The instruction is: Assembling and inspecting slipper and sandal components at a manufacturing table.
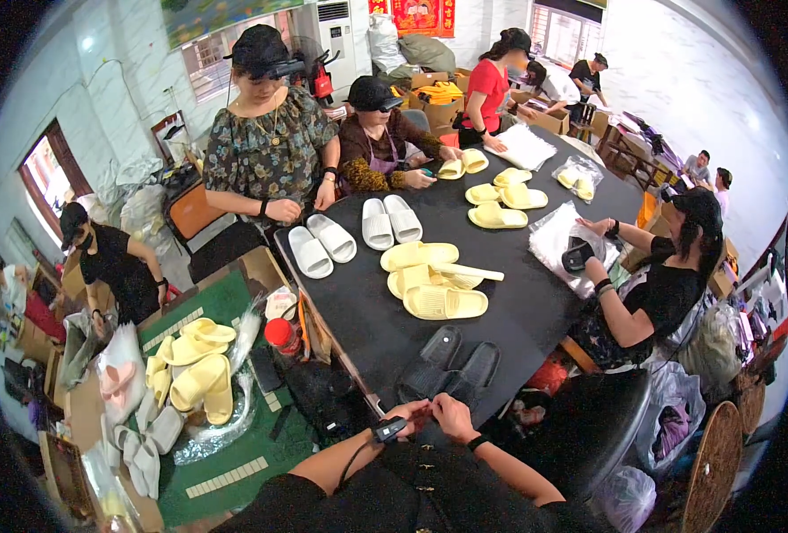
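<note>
Step in hand: a pair of black slippers [452, 366] is lying flat at the lower centre of the frame, on the near edge of the black table [518, 302]; the work appears to be paused just beside it, both hands being brought together below it.
Left hand [409, 414]: held at the table edge, fingers curled inward against the other hand; whether something small is pinched cannot be told.
Right hand [452, 416]: bent at the wrist, fingers folded toward the left hand; its grip cannot be told either.
Arms: both forearms are drawn in from the lower edge, elbows spread.
Next move: a short forward reach to the black pair would be called for, judging by the layout.
Surroundings: yellow slippers [434, 282] and white slippers [321, 245] are spread higher in the frame.
</note>
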`<state>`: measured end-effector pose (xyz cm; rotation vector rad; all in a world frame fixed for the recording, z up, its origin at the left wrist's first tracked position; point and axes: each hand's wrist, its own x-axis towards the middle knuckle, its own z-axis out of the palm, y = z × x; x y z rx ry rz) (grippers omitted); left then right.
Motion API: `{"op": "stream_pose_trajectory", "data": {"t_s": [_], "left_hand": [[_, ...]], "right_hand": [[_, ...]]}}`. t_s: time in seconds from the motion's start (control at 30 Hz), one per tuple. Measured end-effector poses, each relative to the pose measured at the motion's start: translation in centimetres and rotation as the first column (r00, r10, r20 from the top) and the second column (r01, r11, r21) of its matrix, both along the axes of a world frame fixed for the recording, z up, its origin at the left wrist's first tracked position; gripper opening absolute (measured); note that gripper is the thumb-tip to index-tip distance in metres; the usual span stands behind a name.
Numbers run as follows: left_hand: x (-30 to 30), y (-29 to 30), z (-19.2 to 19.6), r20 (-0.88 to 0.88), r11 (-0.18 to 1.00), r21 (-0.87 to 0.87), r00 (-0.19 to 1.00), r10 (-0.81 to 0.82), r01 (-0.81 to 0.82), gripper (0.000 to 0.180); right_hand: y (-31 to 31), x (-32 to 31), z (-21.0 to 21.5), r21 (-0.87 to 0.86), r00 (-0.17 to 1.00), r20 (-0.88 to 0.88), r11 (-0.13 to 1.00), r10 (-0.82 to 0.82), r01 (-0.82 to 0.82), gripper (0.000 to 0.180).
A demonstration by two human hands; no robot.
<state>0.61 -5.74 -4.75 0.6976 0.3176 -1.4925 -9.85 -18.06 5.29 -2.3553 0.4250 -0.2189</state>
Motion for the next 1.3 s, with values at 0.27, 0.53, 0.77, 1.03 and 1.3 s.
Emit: {"op": "stream_pose_trajectory", "data": {"t_s": [0.27, 0.53, 0.77, 1.03, 1.3], "left_hand": [[-0.9, 0.8, 4.9, 0.402, 0.982, -0.165, 0.915, -0.016, 0.09, 0.016], [-0.3, 0.0, 3.7, 0.134, 0.999, -0.018, 0.99, -0.04, 0.043, 0.02], [0.1, 1.5, 9.4, 0.51, 0.978, -0.178, 0.86, -0.004, 0.111, 0.019], [0.5, 0.5, -2.0, 0.823, 0.935, -0.195, 0.569, -0.008, 0.296, 0.026], [0.0, -2.8, -5.5, 0.703, 0.974, -0.167, 0.712, 0.008, 0.154, 0.033]], "right_hand": [[0.1, -0.3, -0.4, 0.025, 0.994, 0.104, 0.999, -0.036, 0.033, 0.01], [0.1, -0.3, -0.5, 0.137, 0.989, 0.143, 0.99, -0.03, 0.011, 0.009], [0.3, 0.4, 1.2, 0.313, 0.993, 0.09, 0.949, -0.078, 0.046, 0.01], [0.8, 1.4, 1.2, 0.217, 0.977, 0.211, 0.974, 0.018, -0.065, 0.008], [-1.1, 1.0, -2.4, 0.425, 0.992, 0.099, 0.898, 0.08, -0.115, 0.01]]}}
